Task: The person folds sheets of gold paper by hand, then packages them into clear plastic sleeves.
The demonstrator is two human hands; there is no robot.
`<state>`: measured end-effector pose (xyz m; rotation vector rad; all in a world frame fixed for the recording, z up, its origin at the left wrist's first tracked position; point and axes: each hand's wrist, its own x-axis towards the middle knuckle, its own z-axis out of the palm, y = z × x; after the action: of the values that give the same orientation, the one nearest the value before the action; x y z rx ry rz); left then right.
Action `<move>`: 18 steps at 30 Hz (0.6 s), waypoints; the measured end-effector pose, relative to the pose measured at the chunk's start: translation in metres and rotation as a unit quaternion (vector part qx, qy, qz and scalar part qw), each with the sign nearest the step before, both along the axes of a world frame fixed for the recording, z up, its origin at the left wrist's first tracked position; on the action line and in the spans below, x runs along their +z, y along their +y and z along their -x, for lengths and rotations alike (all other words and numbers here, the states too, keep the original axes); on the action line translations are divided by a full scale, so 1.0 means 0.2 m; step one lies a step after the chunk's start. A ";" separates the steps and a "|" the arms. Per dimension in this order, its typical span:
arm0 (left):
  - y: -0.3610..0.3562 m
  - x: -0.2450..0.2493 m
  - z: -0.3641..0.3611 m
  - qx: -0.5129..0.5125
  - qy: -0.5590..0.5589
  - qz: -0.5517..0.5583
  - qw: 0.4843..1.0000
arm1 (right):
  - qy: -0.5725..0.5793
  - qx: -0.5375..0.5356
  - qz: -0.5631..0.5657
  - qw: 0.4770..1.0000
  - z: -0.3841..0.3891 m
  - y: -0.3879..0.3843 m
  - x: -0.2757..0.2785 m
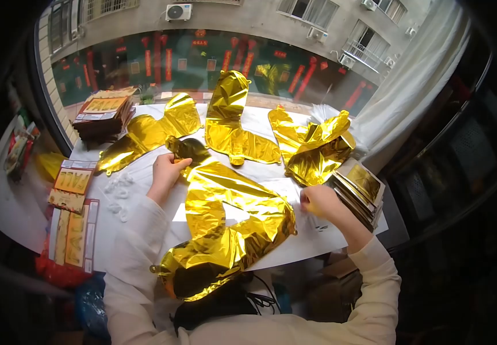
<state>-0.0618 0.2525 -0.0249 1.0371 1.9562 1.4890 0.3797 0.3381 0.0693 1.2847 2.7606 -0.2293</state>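
Note:
A large, flat gold foil balloon (242,184) with a gap in its middle lies over the near part of the table, its lower end hanging past the front edge toward my lap. My left hand (168,171) pinches its upper left corner between thumb and fingers. To the right of the balloon is my right hand (319,201), fingers curled in; whether anything is in them is hidden. Behind lie more uninflated foil balloons: a bent one (150,131) at left, an L-shaped one (225,123) in the middle and a crumpled one (311,144) at right.
A stack of printed card packs (103,112) stands at the back left, with more packs (73,187) along the left edge. Flat packs (360,195) are piled at right. Small clear plastic pieces (119,192) lie near my left forearm. A white curtain (415,92) hangs by the window.

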 end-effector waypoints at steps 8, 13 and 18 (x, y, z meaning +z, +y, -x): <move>-0.04 0.03 -0.02 0.047 0.186 -0.066 0.979 | 0.169 0.179 -0.165 0.955 0.59 0.18 -0.05; -0.11 0.09 -0.04 0.062 0.266 -0.150 0.950 | 0.151 0.171 -0.158 0.961 0.82 0.19 -0.17; -0.13 0.12 -0.08 0.016 0.377 -0.147 0.914 | 0.180 0.156 -0.167 0.957 0.83 0.25 -0.28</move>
<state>-0.0463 0.2275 -0.0003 1.9513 2.2666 1.5722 0.2140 0.3886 0.0130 0.9067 3.3819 0.0363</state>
